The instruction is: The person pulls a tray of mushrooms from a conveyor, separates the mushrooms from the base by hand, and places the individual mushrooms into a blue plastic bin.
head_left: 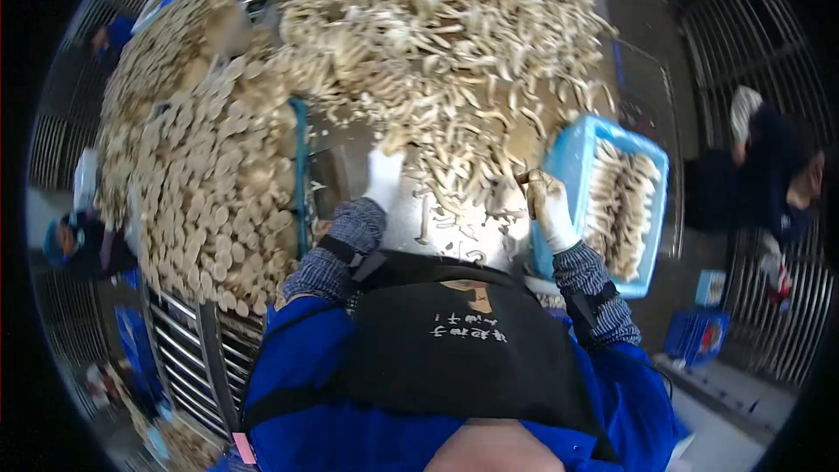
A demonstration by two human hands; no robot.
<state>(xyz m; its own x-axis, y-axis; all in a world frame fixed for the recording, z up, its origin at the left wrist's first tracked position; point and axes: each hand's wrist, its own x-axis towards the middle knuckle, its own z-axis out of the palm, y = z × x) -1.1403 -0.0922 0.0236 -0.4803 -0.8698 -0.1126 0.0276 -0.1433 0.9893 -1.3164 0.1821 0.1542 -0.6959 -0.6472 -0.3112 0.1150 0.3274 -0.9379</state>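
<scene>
My left hand [384,177], in a white glove, reaches over the metal tabletop [406,223]. Its closed fingers meet a pale mushroom [396,137] at the near edge of the pile, and the grip is blurred. Farther right, my right hand [551,206] wears a white glove with brown-stained fingers. Those fingers are curled together beside a wider pale mushroom piece [505,198]; what they hold, if anything, I cannot make out. Just right of this hand stands a blue-lined crate [654,223], with long mushrooms [622,201] laid in rows inside.
Loose long mushrooms [454,35] heap across the table's far side. At left, clustered mushrooms with round caps [210,183] are stacked beside a teal edge strip [301,175]. A person in dark clothes [760,170] is at the right, near a blue crate [696,336] on the floor.
</scene>
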